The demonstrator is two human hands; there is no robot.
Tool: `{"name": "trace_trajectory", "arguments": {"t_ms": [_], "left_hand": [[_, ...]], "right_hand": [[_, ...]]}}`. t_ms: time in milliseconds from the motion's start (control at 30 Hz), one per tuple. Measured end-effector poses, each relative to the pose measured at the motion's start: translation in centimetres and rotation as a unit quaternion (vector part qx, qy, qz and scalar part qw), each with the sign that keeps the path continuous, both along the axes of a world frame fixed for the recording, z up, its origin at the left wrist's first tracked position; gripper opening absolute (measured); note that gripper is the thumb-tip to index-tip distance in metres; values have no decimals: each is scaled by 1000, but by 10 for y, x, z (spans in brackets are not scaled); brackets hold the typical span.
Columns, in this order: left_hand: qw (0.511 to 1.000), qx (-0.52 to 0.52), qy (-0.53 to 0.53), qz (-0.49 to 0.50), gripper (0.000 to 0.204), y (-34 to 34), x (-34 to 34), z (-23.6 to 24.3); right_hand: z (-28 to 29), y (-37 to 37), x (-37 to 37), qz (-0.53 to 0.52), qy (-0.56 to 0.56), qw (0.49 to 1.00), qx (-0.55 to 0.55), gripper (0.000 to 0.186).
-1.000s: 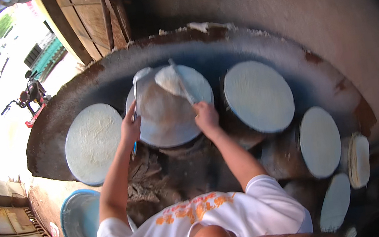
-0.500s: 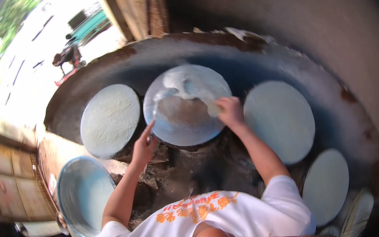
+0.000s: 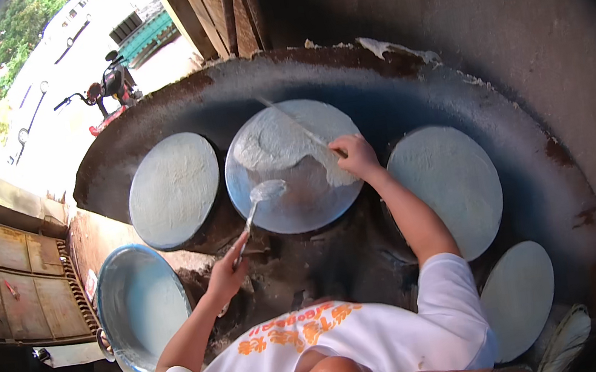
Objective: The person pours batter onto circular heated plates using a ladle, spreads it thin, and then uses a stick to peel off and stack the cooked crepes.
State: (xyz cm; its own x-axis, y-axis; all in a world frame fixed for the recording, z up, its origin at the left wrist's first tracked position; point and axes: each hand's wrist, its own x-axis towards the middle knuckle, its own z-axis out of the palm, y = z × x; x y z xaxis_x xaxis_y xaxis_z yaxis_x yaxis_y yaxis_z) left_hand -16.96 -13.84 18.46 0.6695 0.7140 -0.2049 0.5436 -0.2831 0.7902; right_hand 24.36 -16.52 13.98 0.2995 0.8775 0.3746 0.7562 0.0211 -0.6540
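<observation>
On the round griddle (image 3: 306,215) in front of me, pale wet batter (image 3: 271,144) covers most of the far half and runs down the right side. The near middle of the plate shows bare. My left hand (image 3: 229,274) is closed round the handle of a ladle (image 3: 268,190), whose batter-coated bowl is over the griddle's near left part. In my closed right hand (image 3: 356,156) is a long thin flat scraper (image 3: 299,126), slanting up and left across the batter. Its far end is blurred and reaches past the griddle's far edge.
Batter-covered round griddles stand at left (image 3: 175,192), right (image 3: 447,191) and lower right (image 3: 520,299). A blue-rimmed basin (image 3: 103,301) of pale batter sits lower left. A curved sooty ledge (image 3: 536,145) backs the stove. Outside, a scooter (image 3: 113,86) is parked beyond the opening.
The batter has been spread wider over the far half of the griddle. My right hand has moved slightly up, the scraper now crossing the batter. The ladle's bowl has come nearer to me.
</observation>
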Motion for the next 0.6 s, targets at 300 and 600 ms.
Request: {"name": "trace_trajectory", "arguments": {"t_ms": [300, 600], "left_hand": [[998, -50, 20, 16, 59, -32, -15, 1], [966, -205, -28, 156, 60, -40, -45, 7]], "right_hand": [[-1, -23, -7, 224, 73, 966, -104, 29], [9, -45, 17, 261, 199, 920, -213, 41]]}}
